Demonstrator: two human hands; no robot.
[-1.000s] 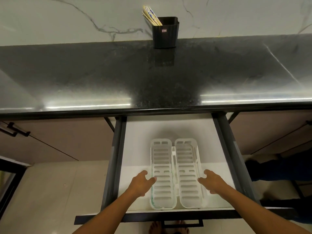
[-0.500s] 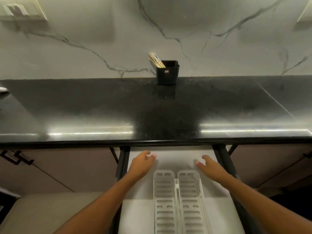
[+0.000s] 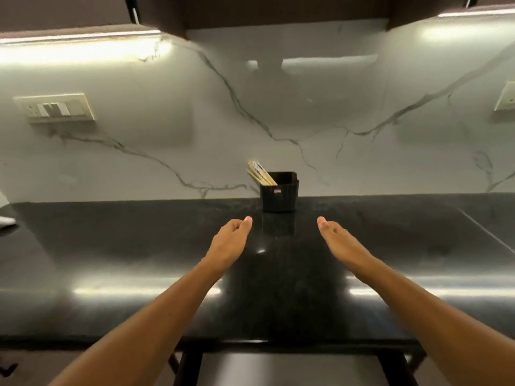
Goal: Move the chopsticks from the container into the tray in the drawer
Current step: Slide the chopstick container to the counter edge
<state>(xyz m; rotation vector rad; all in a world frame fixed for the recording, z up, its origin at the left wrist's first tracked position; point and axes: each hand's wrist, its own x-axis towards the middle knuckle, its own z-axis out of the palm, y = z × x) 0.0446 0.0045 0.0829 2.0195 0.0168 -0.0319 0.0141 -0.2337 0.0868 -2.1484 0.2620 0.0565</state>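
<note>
A black container [image 3: 279, 193] stands at the back of the dark countertop [image 3: 139, 246], against the marble wall. Several wooden chopsticks [image 3: 260, 174] lean out of its left side. My left hand [image 3: 231, 240] and my right hand [image 3: 338, 240] reach over the countertop, one to each side of the container and a little short of it. Both hands are empty, with fingers extended. The open drawer [image 3: 289, 369] shows only as a strip at the bottom edge. The tray is out of view.
A switch plate [image 3: 55, 108] sits on the wall at the left and a socket [image 3: 505, 96] at the right. Wall cabinets [image 3: 278, 9] hang overhead with light strips beneath. Something white [image 3: 5, 220] lies at the counter's left edge.
Both hands rose from the tray in the drawer and moved forward over the countertop toward the container. The view tilted up, so the tray left the frame.
</note>
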